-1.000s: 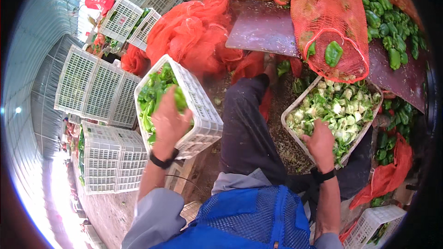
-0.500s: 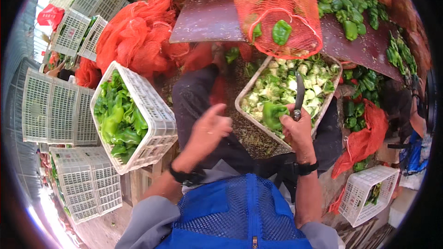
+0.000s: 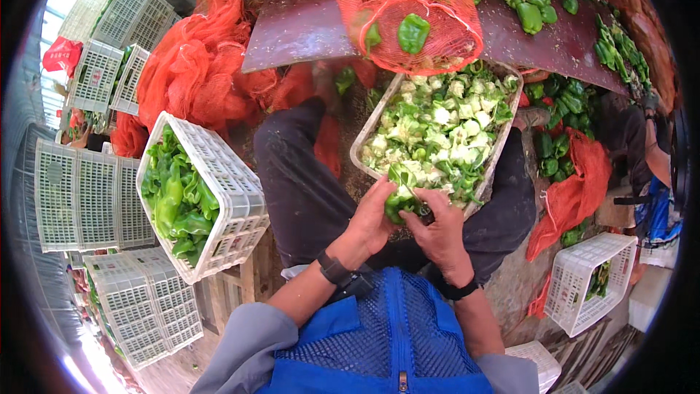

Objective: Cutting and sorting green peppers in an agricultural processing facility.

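Left hand [image 3: 372,219] and right hand [image 3: 437,230] both grip one pepper [image 3: 399,204] at the tray's [image 3: 364,147] near edge.

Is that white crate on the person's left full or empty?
Partly full. The white crate holds a heap of green peppers along one side; the slatted wall above them shows bare.

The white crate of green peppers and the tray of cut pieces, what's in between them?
In the head view, the person's dark-trousered left thigh lies between the white crate and the tray of cut pieces, with bunched red mesh netting beside it.
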Demonstrator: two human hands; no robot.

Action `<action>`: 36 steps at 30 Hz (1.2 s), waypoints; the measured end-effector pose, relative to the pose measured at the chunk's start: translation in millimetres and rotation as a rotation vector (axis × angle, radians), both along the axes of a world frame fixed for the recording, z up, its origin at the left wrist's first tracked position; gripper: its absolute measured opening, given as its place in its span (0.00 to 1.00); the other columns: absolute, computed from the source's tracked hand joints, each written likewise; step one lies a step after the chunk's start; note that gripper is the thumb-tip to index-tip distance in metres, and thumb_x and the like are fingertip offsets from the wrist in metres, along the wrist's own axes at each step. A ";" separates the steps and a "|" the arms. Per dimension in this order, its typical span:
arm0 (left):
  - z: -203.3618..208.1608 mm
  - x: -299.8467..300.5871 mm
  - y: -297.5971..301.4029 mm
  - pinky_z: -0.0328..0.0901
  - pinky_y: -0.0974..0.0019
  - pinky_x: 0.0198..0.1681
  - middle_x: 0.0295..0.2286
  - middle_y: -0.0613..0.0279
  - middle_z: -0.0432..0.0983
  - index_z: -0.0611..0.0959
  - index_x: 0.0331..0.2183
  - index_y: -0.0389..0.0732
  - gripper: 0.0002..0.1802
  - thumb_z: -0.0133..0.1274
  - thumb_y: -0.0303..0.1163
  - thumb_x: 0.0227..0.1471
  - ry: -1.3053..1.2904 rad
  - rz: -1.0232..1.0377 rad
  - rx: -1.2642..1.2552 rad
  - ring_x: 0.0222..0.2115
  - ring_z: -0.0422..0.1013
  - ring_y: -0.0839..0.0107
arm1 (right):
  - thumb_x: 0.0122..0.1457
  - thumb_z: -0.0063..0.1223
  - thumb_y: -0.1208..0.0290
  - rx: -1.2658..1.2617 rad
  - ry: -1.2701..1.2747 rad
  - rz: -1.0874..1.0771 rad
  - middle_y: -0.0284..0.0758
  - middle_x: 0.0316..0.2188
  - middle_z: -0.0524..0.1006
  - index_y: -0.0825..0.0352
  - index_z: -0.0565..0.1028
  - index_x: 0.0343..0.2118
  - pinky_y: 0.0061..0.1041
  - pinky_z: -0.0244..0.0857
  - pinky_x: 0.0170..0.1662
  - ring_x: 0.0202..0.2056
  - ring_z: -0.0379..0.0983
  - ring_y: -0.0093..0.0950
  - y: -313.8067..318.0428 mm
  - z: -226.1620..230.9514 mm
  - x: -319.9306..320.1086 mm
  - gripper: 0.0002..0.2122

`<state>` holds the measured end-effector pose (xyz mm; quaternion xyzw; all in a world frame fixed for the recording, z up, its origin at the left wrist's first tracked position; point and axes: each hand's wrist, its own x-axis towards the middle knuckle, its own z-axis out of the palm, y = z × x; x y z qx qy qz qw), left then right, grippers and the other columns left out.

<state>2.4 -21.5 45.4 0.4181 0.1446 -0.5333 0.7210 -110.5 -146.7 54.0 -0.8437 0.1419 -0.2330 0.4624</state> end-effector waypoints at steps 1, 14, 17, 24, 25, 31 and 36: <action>-2.9 -1.6 -1.6 0.73 0.57 0.54 0.51 0.65 0.80 0.77 0.60 0.49 0.22 0.48 0.47 0.71 -0.016 0.012 0.013 0.49 0.77 0.69 | 0.52 0.75 0.73 -0.045 0.059 -0.060 0.45 0.40 0.83 0.69 0.78 0.52 0.33 0.77 0.39 0.38 0.83 0.43 6.1 -4.9 -2.2 0.24; -24.1 -24.8 -14.7 0.70 0.61 0.57 0.53 0.59 0.76 0.66 0.68 0.42 0.29 0.41 0.34 0.70 -0.205 0.125 0.025 0.52 0.73 0.68 | 0.60 0.65 0.72 0.199 0.177 -0.254 0.49 0.34 0.82 0.68 0.78 0.51 0.42 0.73 0.36 0.32 0.81 0.47 28.9 -37.9 6.0 0.17; -28.7 -27.4 -15.4 0.69 0.61 0.58 0.54 0.59 0.76 0.66 0.68 0.40 0.28 0.42 0.35 0.70 -0.192 0.152 0.066 0.52 0.73 0.68 | 0.60 0.63 0.72 0.345 0.248 -0.255 0.50 0.29 0.82 0.70 0.79 0.48 0.40 0.72 0.34 0.28 0.81 0.45 24.6 -36.8 8.3 0.14; -36.2 -32.6 -7.2 0.69 0.62 0.59 0.53 0.58 0.76 0.65 0.69 0.40 0.29 0.42 0.35 0.71 -0.242 0.129 0.056 0.53 0.73 0.67 | 0.59 0.64 0.72 0.708 0.166 -0.214 0.44 0.26 0.81 0.71 0.81 0.45 0.30 0.72 0.34 0.26 0.77 0.27 21.2 -74.1 1.3 0.13; -37.2 -32.2 -6.2 0.69 0.62 0.59 0.53 0.58 0.76 0.65 0.69 0.39 0.29 0.42 0.35 0.71 -0.247 0.120 0.033 0.53 0.73 0.67 | 0.59 0.64 0.72 0.709 0.169 -0.219 0.44 0.26 0.81 0.71 0.81 0.45 0.30 0.72 0.34 0.26 0.77 0.27 20.8 -78.3 0.9 0.13; -39.1 -29.6 -7.8 0.69 0.61 0.58 0.52 0.57 0.76 0.70 0.65 0.39 0.26 0.42 0.33 0.70 -0.192 0.182 -0.039 0.52 0.73 0.67 | 0.60 0.64 0.73 0.534 0.263 -0.299 0.46 0.31 0.83 0.70 0.81 0.43 0.34 0.74 0.37 0.30 0.82 0.36 36.2 -50.0 9.3 0.10; -40.4 -25.0 -14.5 0.70 0.61 0.57 0.50 0.58 0.78 0.74 0.60 0.38 0.22 0.43 0.34 0.69 -0.110 0.206 -0.018 0.50 0.75 0.67 | 0.58 0.65 0.70 0.249 0.271 -0.411 0.52 0.27 0.80 0.73 0.80 0.39 0.44 0.72 0.36 0.32 0.80 0.52 32.8 -42.6 15.0 0.12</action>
